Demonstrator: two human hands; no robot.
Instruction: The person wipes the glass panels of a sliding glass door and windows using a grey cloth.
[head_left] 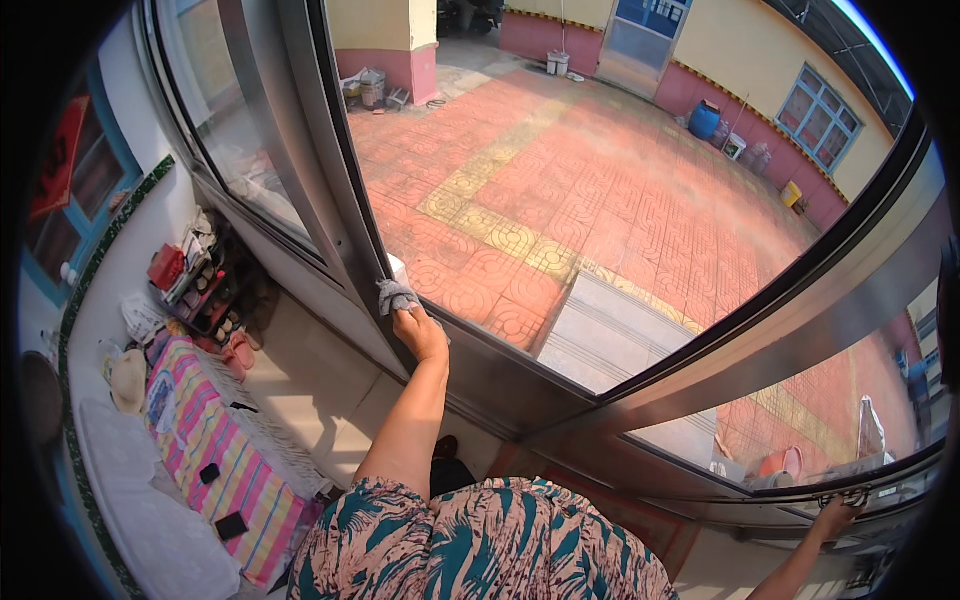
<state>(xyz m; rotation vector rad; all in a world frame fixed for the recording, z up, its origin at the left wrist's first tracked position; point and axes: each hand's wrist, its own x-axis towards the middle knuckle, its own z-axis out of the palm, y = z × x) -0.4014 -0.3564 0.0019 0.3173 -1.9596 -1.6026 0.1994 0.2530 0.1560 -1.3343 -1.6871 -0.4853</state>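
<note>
And here's the left grip [424,333], fingers bunched closed around a crumpled grey cloth [396,296], right at the lower left corner of the big glass pane [560,215], up against the metal frame [318,190]! Way over right, the right grip [836,516] is at a metal handle [846,497]; how tightly those fingers curl, I can't tell. Off left, a striped cover [252,487] carries dark flat objects [231,525].
</note>
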